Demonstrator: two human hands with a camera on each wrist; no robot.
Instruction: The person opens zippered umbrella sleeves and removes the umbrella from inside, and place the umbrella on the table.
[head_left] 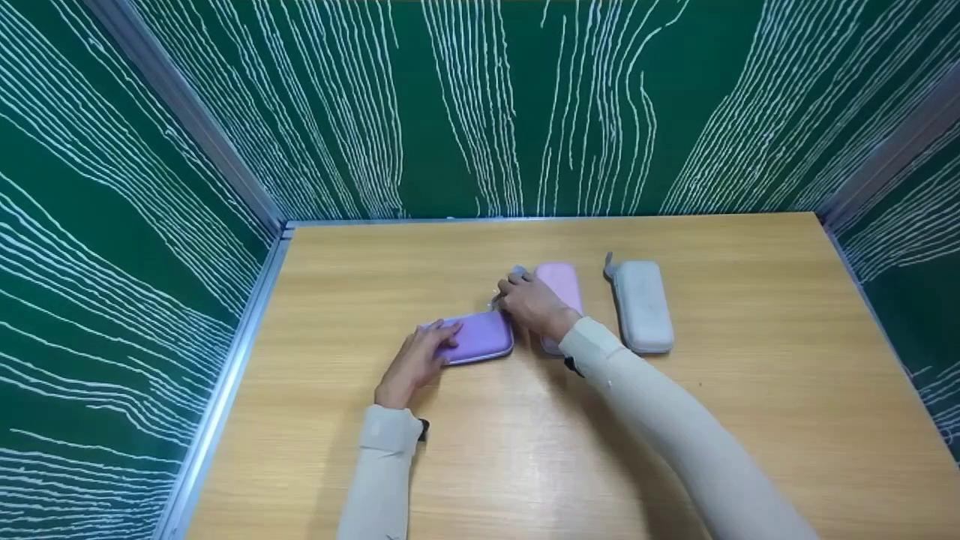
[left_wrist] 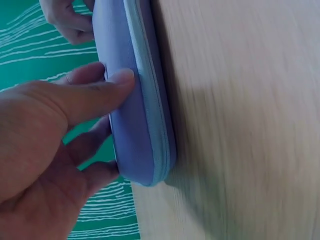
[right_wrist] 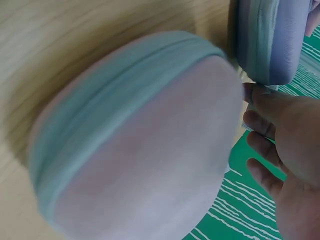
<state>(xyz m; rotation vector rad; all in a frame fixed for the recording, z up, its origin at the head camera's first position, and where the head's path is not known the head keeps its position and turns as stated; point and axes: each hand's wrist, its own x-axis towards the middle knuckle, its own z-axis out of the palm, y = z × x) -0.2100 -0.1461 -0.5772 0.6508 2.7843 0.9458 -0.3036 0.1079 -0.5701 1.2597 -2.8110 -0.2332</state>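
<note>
A purple zip case (head_left: 480, 336) lies flat on the table, its pale zip running around the side. My left hand (head_left: 414, 360) holds its left end; in the left wrist view the thumb (left_wrist: 120, 82) presses the near side and the fingers reach over the lid. At the right end, my right hand (head_left: 531, 301) pinches a small greyish strap (head_left: 495, 301), mostly hidden under the fingertips. In the right wrist view, its thumb and index finger meet right at the case's end. A pink zip case (head_left: 559, 283) lies partly under the right hand and wrist.
A grey zip case (head_left: 645, 307) with a strap at its far left corner lies to the right of the pink one. The wooden table (head_left: 360, 270) meets green walls (head_left: 465, 105) with white wavy lines at the back and sides.
</note>
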